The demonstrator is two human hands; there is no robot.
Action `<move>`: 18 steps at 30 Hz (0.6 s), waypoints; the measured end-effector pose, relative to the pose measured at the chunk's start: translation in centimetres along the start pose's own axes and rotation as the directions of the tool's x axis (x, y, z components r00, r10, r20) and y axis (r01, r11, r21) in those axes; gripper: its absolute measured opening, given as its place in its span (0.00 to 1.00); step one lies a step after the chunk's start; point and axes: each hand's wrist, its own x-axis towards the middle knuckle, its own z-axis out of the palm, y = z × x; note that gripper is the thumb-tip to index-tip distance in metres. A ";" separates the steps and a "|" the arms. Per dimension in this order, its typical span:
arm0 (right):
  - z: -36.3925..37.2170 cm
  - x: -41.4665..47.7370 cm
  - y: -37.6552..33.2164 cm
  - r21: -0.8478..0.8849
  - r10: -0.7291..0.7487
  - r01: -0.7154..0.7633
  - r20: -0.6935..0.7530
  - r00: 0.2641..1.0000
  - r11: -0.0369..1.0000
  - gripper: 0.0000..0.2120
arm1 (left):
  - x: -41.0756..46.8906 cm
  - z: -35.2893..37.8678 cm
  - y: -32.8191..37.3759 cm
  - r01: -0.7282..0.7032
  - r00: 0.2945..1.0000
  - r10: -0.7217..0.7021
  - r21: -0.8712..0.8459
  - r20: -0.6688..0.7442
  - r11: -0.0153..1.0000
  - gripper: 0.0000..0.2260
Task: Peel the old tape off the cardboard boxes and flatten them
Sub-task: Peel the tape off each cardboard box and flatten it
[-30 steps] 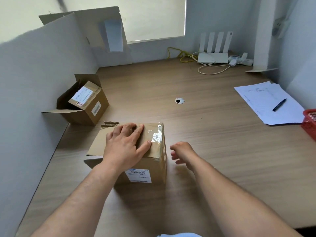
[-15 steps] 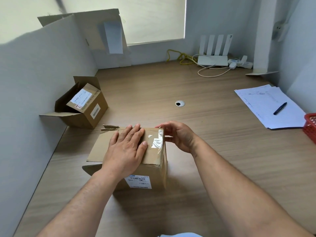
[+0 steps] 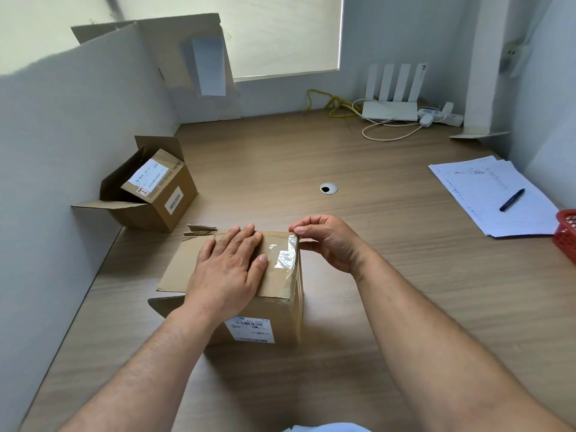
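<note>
Left hand (image 3: 229,269): flat, fingers straight and close together, pressing down on top of the cardboard box (image 3: 274,313). Right hand (image 3: 330,241): thumb and forefinger pinching the clear tape (image 3: 285,258) at the box's far right corner (the other fingers curled). The box sits at 6 o'clock on the wooden desk (image 3: 374,275), its left flaps open. Second open cardboard box (image 3: 146,218) at 10 o'clock, against the wall. Papers (image 3: 486,194) with a pen (image 3: 511,199) at 3 o'clock. Router (image 3: 391,101) at 1 o'clock.

Matt cardboard box (image 3: 274,285), glossy crinkled tape (image 3: 286,258), wood-grain desk (image 3: 389,244).
</note>
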 end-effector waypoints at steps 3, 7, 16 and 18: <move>0.4 -0.2 -0.3 -0.063 -0.032 0.028 -0.067 0.997 0.998 0.07 | -0.1 0.2 0.2 0.028 0.999 -0.027 0.013 -0.021 1.000 0.30; 0.5 -0.7 -0.4 -0.094 -0.103 0.090 -0.134 0.986 0.991 0.08 | 0.1 0.5 0.8 0.084 0.996 -0.084 0.024 -0.035 0.996 0.27; -1.3 -2.6 -0.8 0.066 -0.088 0.096 -0.121 0.989 0.993 0.07 | 0.7 0.9 1.4 0.145 0.989 -0.143 0.036 -0.046 0.989 0.27; -1.3 -2.6 -0.8 -0.049 -0.106 0.099 -0.164 0.981 0.994 0.07 | 0.8 0.9 1.5 0.143 0.989 -0.141 0.045 -0.045 0.989 0.27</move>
